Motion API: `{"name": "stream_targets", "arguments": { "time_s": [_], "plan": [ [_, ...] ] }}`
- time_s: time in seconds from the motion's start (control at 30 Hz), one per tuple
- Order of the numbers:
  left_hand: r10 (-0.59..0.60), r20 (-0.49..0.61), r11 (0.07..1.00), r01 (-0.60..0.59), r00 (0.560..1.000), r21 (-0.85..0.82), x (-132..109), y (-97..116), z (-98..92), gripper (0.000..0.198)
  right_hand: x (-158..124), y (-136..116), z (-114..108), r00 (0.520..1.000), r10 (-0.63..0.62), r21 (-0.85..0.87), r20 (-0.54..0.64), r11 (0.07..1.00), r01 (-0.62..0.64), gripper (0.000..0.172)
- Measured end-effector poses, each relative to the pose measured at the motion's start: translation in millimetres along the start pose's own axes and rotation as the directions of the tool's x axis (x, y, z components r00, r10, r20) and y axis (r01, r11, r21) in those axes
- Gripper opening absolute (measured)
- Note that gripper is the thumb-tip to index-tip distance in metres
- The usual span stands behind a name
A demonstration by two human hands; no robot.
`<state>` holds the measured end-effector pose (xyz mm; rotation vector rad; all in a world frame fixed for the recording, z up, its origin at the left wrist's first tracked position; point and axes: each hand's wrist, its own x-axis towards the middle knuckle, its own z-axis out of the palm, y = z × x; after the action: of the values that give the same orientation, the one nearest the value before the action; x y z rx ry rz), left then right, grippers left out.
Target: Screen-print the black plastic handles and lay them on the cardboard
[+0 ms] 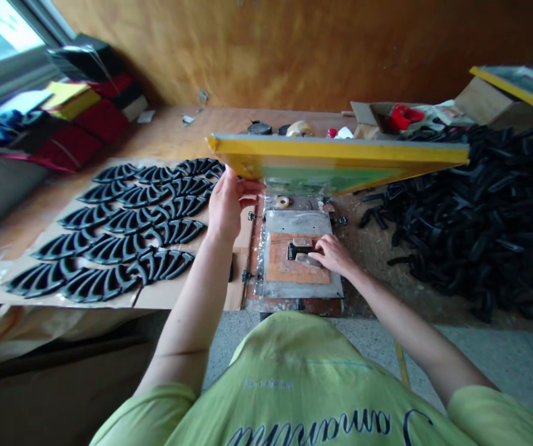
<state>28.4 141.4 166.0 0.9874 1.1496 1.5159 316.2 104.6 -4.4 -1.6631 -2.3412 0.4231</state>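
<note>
My left hand (231,203) grips the near edge of a yellow-framed printing screen (335,155), which is hinged and tilted up over the bench. My right hand (333,254) rests on a small black moulded piece (295,250), whose far part is hidden under my fingers. That piece lies on an orange-brown pad (294,266) fixed to a metal plate (301,223). Left of my left hand, curved black pieces (117,248) lie in neat rows on a cardboard sheet (173,291).
A large heap of black pieces (470,210) covers the bench's right side. Small tins and rolls (285,128) stand behind the screen, and a cardboard box (377,114) sits at the back right. Folded red and black cloth (80,121) lies at the back left beneath a window.
</note>
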Motion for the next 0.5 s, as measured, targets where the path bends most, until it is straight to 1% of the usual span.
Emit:
{"name": "stream_targets", "arguments": {
  "time_s": [0.03, 0.07, 0.1, 0.13, 0.17, 0.2, 0.23, 0.27, 0.3, 0.33, 0.37, 0.4, 0.43, 0.47, 0.5],
  "plan": [
    [-0.008, -0.033, 1.0, 0.008, 0.999, -0.008, -5.5, -6.4, -0.1, 0.047, -0.9, -8.8, 4.8, 1.0, 0.002, -0.036, 0.029, 0.999, -0.001, 0.018],
    [-0.041, -0.056, 0.999, 0.041, 0.998, -0.012, -16.2, -16.7, -0.7, 0.049, -1.7, -17.4, 6.8, 0.997, 0.04, -0.054, 0.06, 0.998, -0.037, 0.015],
    [-0.114, -0.044, 0.993, 0.114, 0.993, -0.009, -31.6, -30.4, -1.1, 0.05, -3.2, -26.2, 7.1, 0.991, 0.1, -0.053, 0.088, 0.994, -0.096, 0.013],
    [-0.212, -0.011, 0.977, 0.212, 0.977, -0.005, -50.7, -46.5, -1.1, 0.053, -5.7, -36.0, 6.6, 0.981, 0.166, -0.04, 0.102, 0.986, -0.162, 0.014],
    [-0.379, 0.073, 0.925, 0.377, 0.922, 0.043, -71.9, -63.7, -0.4, 0.056, -9.3, -47.1, 6.5, 0.972, 0.216, -0.016, 0.095, 0.976, -0.216, 0.016],
    [-0.553, 0.184, 0.833, 0.54, 0.813, 0.12, -93.4, -80.6, 0.9, 0.06, -13.7, -59.2, 7.5, 0.97, 0.235, 0.014, 0.067, 0.972, -0.236, 0.017],
    [-0.651, 0.234, 0.758, 0.635, 0.722, 0.149, -113.1, -95.8, 2.2, 0.061, -18.2, -71.5, 9.7, 0.978, 0.209, 0.042, 0.029, 0.977, -0.21, 0.018],
    [-0.684, 0.239, 0.725, 0.678, 0.69, 0.119, -129.5, -108.7, 3.1, 0.06, -22.4, -82.4, 12.6, 0.991, 0.133, 0.066, -0.008, 0.989, -0.132, 0.018],
    [-0.705, 0.233, 0.7, 0.709, 0.67, 0.081, -141.1, -118.7, 2.6, 0.058, -25.9, -90.1, 15.3, 0.999, 0.018, 0.086, -0.03, 0.996, -0.016, 0.017],
    [-0.708, 0.202, 0.695, 0.718, 0.676, 0.033, -147.2, -125.8, 0.0, 0.055, -28.9, -92.5, 16.5, 0.994, -0.107, 0.099, -0.039, 0.989, 0.11, 0.015],
    [-0.703, 0.16, 0.702, 0.712, 0.693, 0.001, -147.7, -130.6, -5.6, 0.052, -31.7, -88.0, 15.1, 0.978, -0.206, 0.106, -0.036, 0.972, 0.209, 0.014],
    [-0.691, 0.115, 0.718, 0.696, 0.713, 0.001, -143.4, -133.6, -14.7, 0.051, -34.8, -75.9, 10.6, 0.968, -0.249, 0.097, -0.031, 0.963, 0.251, 0.016],
    [-0.671, 0.062, 0.741, 0.67, 0.739, 0.035, -135.4, -135.5, -27.6, 0.05, -38.5, -56.3, 2.9, 0.974, -0.226, 0.067, -0.024, 0.972, 0.227, 0.022],
    [-0.642, 0.001, 0.763, 0.639, 0.767, 0.099, -125.3, -136.6, -44.2, 0.051, -43.0, -30.2, -7.0, 0.991, -0.133, 0.012, -0.023, 0.991, 0.134, 0.03],
    [-0.604, -0.061, 0.775, 0.604, 0.794, 0.185, -114.6, -137.4, -63.9, 0.053, -48.3, 0.5, -18.0, 1.0, 0.016, -0.068, -0.022, 0.998, -0.017, 0.037]
  ]
}}
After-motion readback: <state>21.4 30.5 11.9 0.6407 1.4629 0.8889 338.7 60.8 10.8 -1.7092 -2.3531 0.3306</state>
